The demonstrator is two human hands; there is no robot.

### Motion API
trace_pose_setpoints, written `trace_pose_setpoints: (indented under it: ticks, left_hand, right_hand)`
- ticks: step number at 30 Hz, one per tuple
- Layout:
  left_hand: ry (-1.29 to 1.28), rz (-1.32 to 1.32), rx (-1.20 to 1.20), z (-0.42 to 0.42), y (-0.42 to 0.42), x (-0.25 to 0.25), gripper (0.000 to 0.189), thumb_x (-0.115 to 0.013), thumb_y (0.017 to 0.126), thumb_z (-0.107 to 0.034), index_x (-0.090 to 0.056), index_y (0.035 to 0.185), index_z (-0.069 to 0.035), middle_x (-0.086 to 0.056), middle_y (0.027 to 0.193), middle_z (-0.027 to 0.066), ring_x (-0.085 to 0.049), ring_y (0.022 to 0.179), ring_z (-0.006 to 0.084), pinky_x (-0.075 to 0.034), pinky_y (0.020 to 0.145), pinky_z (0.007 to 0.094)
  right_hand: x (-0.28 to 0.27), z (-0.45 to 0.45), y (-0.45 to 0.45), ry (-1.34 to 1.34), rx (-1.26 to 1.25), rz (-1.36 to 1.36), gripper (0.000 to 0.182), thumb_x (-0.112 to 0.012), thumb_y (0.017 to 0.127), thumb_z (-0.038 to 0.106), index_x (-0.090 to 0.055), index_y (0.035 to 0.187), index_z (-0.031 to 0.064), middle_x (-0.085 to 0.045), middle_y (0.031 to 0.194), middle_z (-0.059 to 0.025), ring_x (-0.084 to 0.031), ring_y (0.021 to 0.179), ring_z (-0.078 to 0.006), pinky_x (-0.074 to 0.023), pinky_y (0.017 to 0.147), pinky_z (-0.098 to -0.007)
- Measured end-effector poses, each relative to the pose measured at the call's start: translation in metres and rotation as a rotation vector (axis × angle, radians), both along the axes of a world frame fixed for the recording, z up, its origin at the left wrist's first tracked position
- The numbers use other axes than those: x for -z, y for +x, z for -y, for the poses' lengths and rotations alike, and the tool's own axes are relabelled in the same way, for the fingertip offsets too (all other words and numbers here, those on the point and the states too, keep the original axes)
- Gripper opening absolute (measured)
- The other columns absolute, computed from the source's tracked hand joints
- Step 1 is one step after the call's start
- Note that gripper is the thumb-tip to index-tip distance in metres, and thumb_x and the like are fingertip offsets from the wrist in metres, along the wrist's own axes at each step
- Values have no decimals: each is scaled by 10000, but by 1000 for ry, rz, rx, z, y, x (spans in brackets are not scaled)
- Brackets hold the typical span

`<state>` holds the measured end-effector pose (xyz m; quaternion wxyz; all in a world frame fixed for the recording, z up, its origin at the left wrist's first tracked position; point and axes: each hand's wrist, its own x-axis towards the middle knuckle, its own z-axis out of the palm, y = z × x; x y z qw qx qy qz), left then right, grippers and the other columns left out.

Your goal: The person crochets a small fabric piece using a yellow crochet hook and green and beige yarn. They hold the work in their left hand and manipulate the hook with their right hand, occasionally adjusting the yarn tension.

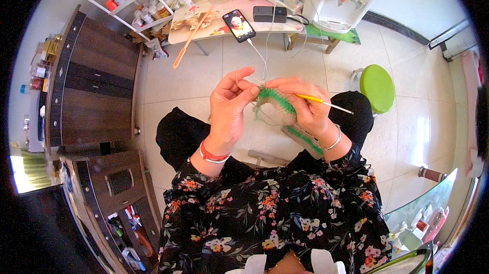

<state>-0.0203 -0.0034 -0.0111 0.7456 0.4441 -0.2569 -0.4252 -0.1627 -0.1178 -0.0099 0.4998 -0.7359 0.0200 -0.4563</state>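
A crocheted strip of beige and green yarn (278, 102) hangs between my hands above my lap, its lower part (303, 138) dangling below my right wrist. My left hand (231, 104) pinches the strip's left end between thumb and fingers, and a strand of yarn runs over its raised index finger. In my right hand (305, 102) is a crochet hook with a yellow grip (310, 98); its metal shaft points out to the right, and the same hand also holds the strip's upper edge. The hook's working tip is too small to make out. A loose green strand curls under the strip.
Ahead stands a low table (263, 25) with a charging smartphone (239, 25), a black power adapter (269, 14) and an orange-handled stick (187, 48). A white cable hangs off its edge. A green stool (377, 88) is at right, a water dispenser (338, 2) behind, dark cabinets (99, 71) at left.
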Motion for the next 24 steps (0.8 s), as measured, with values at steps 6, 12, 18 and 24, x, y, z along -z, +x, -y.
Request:
trace_pose_setpoints:
  ticks: [6,12,18,24]
  left_hand:
    - [34,-89,43,0,2,-4,433,-673,853,5,-531,1262,19,-657,881,20,-598,822,88,-465,764,226]
    - [-14,-92,19,3,-1,-4,461,-650,852,37,-505,1289,18,-641,895,21,-604,850,90,-488,794,230]
    - [25,57,-34,4,-3,-3,485,-649,839,61,-497,1298,16,-625,875,16,-604,831,90,-507,779,227]
    - [-51,-116,55,4,-5,5,483,-646,848,38,-498,1307,8,-648,897,27,-612,829,89,-499,749,217]
  right_hand:
    - [5,0,1,-11,-13,-9,218,-598,842,-90,-646,1029,12,-693,1062,-151,-676,977,-286,-543,822,-340]
    - [4,-3,8,-39,13,5,169,-605,846,-73,-652,996,-12,-697,1021,-178,-681,935,-283,-549,800,-339]
    - [0,-4,7,-407,185,-102,252,-655,789,-47,-661,1026,37,-685,1035,-165,-681,850,-289,-557,699,-324]
    - [0,3,11,-895,388,-93,413,-690,632,88,-675,1045,94,-634,1077,-48,-612,796,-195,-513,689,-319]
